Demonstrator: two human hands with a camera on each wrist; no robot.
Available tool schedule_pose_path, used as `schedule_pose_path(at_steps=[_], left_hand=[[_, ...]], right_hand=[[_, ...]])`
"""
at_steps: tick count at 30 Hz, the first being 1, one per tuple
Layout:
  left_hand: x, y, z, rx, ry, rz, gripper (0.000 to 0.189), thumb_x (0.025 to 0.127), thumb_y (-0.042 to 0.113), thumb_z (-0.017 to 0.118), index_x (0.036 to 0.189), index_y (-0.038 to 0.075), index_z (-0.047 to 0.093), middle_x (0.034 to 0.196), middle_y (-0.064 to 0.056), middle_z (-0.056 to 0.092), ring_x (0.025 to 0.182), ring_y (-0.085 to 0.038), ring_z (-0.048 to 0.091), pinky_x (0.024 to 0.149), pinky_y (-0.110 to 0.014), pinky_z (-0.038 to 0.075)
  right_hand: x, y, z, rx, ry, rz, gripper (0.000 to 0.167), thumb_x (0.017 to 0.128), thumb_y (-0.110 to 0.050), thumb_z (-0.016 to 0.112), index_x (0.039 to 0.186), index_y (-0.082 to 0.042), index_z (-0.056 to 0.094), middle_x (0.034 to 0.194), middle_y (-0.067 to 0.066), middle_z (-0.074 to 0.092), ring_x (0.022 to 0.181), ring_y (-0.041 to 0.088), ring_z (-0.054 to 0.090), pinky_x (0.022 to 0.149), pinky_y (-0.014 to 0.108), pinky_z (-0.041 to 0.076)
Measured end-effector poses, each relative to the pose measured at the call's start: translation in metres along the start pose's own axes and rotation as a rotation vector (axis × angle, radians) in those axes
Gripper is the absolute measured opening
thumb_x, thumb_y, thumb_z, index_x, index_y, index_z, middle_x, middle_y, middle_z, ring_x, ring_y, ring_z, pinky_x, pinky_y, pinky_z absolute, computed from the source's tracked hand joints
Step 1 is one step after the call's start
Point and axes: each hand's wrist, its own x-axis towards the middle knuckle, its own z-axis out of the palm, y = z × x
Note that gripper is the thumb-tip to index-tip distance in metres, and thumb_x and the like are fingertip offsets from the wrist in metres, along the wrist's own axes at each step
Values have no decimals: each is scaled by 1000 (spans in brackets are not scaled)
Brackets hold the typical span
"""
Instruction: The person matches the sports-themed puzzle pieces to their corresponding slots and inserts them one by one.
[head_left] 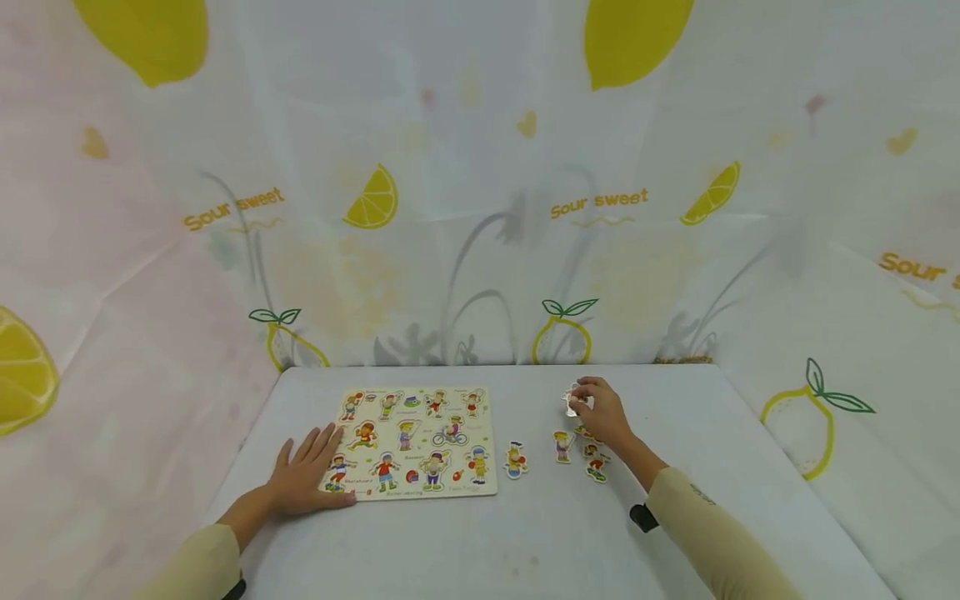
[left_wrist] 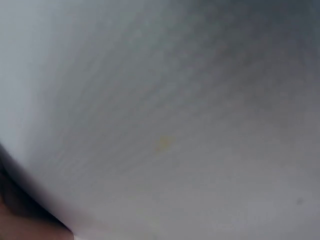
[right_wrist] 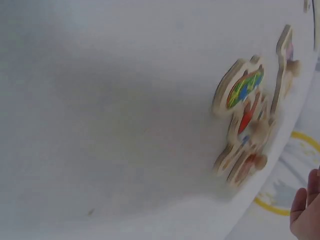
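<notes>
A wooden puzzle board [head_left: 408,442] with sports figures lies on the left half of the table. My left hand [head_left: 306,475] rests flat over its lower left edge with fingers spread; the left wrist view shows only a sliver of that hand [left_wrist: 30,227]. Farther right, my right hand [head_left: 606,414] pinches a small figure-shaped puzzle piece [head_left: 572,402] between thumb and fingers. Only some fingers of the right hand [right_wrist: 309,207] enter the right wrist view, and the held piece is outside it. Close below this hand lies a skateboarder-like piece [head_left: 596,462], partly touching another piece.
Beside the board lies a piece with a ball [head_left: 516,460], and a blue-and-yellow figure piece [head_left: 562,447] lies farther right. Knobbed wooden pieces [right_wrist: 245,117] show in the right wrist view. A lemon-print cloth [head_left: 480,275] hangs behind the white table [head_left: 480,550].
</notes>
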Motion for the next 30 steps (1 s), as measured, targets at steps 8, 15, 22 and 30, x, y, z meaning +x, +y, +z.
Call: schedule_pose_path(at_steps=[8,15,22,30], left_hand=[[-1,4,-7,-38,-15,23,124,73,80,63,158,4,12,163,-24,12,149,-48,7,110,-74,-7],[5,2,-21,-133,-122,42,129,70,74,70,158,4,8,164,-25,5,148,-51,-1,107,-76,-13],[12,7,-22,-81,-177,9,136,63,78,73,157,1,11,164,-26,6,149,-51,2,110,-74,-6],[1,7,-17,-59,-148,-44,136,63,78,73,157,2,13,164,-25,7,149,-49,4,111,-74,-5]], right_hand=[[13,-17,54,21,33,90,9,87,-6,70,89,2,73,117,21,64,111,38,62,94,52,49],[24,-42,98,27,93,232,14,88,-8,69,92,4,75,118,21,65,109,38,63,94,50,50],[20,-91,131,-39,39,235,13,92,-13,65,91,-3,73,123,15,63,115,37,60,101,57,43],[0,-150,178,-39,-142,-54,11,92,-15,68,93,-8,76,122,9,67,104,30,65,94,53,50]])
